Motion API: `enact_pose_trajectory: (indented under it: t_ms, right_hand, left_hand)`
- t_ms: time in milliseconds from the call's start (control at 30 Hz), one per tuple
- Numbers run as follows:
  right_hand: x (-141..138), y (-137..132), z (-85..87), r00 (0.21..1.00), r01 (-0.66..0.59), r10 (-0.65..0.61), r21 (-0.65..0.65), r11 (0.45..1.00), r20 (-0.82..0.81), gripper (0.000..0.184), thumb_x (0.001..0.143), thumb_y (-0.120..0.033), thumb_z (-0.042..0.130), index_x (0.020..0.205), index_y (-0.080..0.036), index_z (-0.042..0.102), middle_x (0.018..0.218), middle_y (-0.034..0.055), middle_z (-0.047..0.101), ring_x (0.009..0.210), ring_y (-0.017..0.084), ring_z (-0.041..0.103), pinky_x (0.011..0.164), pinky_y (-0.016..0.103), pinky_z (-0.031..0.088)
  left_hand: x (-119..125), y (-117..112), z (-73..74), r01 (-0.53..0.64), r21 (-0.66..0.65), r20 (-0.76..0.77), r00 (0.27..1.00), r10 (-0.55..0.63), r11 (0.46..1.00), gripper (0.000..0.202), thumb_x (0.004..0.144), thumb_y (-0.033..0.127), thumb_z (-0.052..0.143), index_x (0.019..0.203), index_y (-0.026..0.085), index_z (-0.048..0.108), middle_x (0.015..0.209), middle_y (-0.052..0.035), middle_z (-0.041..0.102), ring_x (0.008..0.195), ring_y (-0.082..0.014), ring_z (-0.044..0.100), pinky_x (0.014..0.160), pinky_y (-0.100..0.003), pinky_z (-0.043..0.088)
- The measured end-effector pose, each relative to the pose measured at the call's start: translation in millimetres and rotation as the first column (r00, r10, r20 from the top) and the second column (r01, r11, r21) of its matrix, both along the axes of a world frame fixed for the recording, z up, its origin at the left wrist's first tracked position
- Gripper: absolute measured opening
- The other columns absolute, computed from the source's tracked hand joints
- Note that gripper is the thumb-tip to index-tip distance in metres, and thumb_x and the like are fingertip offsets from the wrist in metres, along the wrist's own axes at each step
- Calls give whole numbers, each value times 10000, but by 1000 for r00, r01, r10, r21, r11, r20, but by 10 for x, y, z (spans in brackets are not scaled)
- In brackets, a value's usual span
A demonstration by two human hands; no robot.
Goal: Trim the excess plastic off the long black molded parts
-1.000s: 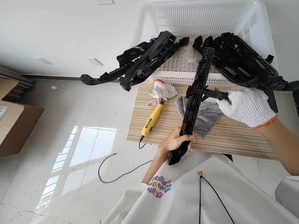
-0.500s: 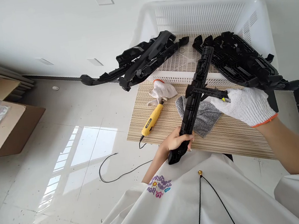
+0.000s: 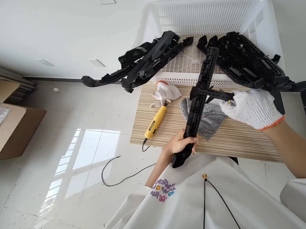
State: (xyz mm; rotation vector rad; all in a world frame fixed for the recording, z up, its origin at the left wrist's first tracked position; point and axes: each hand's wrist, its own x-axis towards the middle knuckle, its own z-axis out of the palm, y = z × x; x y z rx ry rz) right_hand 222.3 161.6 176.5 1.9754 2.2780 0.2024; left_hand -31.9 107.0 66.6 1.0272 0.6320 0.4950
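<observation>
My left hand (image 3: 180,142), bare, is closed round the lower end of a long black plastic trim part (image 3: 193,115). The part slants up and away, its far end over the basket's near edge. My right hand (image 3: 250,108), in a white knitted glove with an orange cuff, grips a black caliper (image 3: 215,93) that has a small yellow spot near the fingers. The caliper lies across the middle of the part, its jaws at the part's sides; whether both touch it I cannot tell. Behind the part, a grey cloth (image 3: 212,121) rests on the board.
A yellow corded tool (image 3: 156,122) and a white glove (image 3: 168,90) lie on the striped board (image 3: 242,143). Behind stands a white slatted basket (image 3: 203,10), with black parts (image 3: 150,58) on its left and more black parts (image 3: 248,63) on its right. A cardboard box (image 3: 21,129) stands left.
My gloved right hand has shifted very slightly to the right along the caliper. My left hand and the black part have stayed in place.
</observation>
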Motion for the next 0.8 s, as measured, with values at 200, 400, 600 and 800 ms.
enact_pose_trajectory:
  t_ms: [200, 400, 600, 800]
  right_hand:
    - [41, 11, -45, 1000, -21, 21, 8, 1000, -5, 581, 941, -507, 338, 735, -122, 720, 550, 128, 581, 532, 203, 494, 544, 333, 217]
    - [51, 7, -65, 998, -21, 22, 29, 999, -50, 555, 940, -508, 381, 721, -130, 723, 547, 130, 577, 533, 204, 489, 557, 334, 219]
    - [51, -1, -69, 992, -21, 28, 54, 998, -126, 499, 932, -486, 405, 706, -153, 701, 519, 92, 536, 497, 166, 414, 550, 323, 203]
    - [26, -2, -38, 993, -8, 10, 17, 1000, -120, 538, 937, -525, 409, 719, -143, 717, 532, 114, 565, 498, 185, 452, 551, 326, 204]
  left_hand:
    - [1, -9, 1, -11, -12, -9, 1000, 11, 1000, 294, 843, 371, 636, 637, 166, 596, 547, -23, 620, 514, -142, 607, 567, -260, 493]
    - [2, -14, 31, -19, -20, -38, 999, 18, 1000, 335, 847, 406, 635, 617, 167, 587, 539, -23, 612, 509, -144, 611, 581, -268, 505]
    - [-10, -4, 1, -2, -42, -30, 1000, 1, 999, 310, 832, 404, 643, 640, 167, 586, 540, -27, 620, 506, -145, 608, 570, -265, 504]
    - [-16, 5, -38, 7, -70, -22, 1000, -8, 997, 294, 831, 400, 650, 664, 166, 587, 551, -22, 624, 508, -145, 612, 560, -262, 503]
